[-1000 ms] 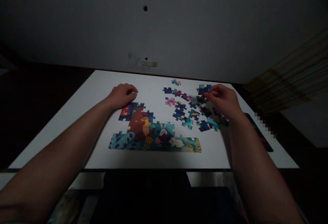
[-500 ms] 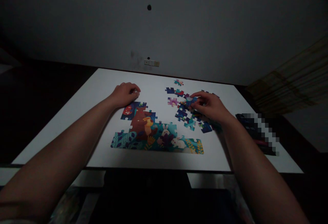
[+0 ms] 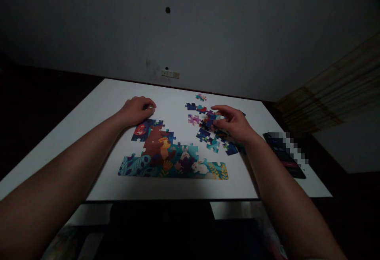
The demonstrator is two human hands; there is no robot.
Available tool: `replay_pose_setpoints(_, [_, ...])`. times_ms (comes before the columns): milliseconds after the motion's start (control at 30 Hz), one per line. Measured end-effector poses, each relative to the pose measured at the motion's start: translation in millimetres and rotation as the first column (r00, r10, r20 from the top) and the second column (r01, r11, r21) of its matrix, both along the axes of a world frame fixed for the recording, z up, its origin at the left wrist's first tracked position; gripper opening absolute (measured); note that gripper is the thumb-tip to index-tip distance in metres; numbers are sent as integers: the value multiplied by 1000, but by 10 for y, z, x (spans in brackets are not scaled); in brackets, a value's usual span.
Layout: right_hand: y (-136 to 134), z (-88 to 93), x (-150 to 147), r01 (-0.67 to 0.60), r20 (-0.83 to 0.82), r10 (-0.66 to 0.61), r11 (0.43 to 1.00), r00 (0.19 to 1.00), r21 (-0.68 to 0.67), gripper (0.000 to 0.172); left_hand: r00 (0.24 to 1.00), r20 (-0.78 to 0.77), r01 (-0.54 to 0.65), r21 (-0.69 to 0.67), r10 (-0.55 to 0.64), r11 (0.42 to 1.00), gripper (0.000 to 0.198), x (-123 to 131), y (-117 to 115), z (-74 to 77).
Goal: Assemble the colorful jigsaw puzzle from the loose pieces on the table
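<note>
White table carries light, thin puzzle pieces, probably best pinched by their edges; right hand spreads its fingers apart, left hand curls its together.

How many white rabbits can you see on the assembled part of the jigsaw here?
2, both in the assembled jigsaw section: one upright rabbit at its upper edge, and one lying rabbit below and right of it. Others may be on the loose pieces, too small to tell.
</note>
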State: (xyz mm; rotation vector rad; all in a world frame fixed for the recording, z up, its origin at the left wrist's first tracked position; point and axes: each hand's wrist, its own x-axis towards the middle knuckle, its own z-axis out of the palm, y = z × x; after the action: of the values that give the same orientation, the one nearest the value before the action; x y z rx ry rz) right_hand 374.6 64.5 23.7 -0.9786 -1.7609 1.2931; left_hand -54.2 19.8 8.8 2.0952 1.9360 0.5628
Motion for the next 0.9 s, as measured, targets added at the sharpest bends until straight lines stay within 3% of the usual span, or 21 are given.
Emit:
replay_pose_setpoints(100, [16,-17,-17,26,9,-26,1000,1000,1,37,1000,-11,-6,-5,6,1000,46,3,-5,12])
replay_pose_setpoints(200, [34,-25,-6,54,22,-53,998,998,-15,33,1000,-17,-8,-10,8,1000,47,1,-7,16])
replay_pose_setpoints(500, [-20,40,-26,80,11,-79,995,997,-54,50,1000,29,-10,2,10,1000,44,-11,-7,2])
replay_pose_setpoints(900, [-72,63,-52,4,73,5,992,997,-125,51,1000,8,-9,5,9,1000,44,-20,2,-16])
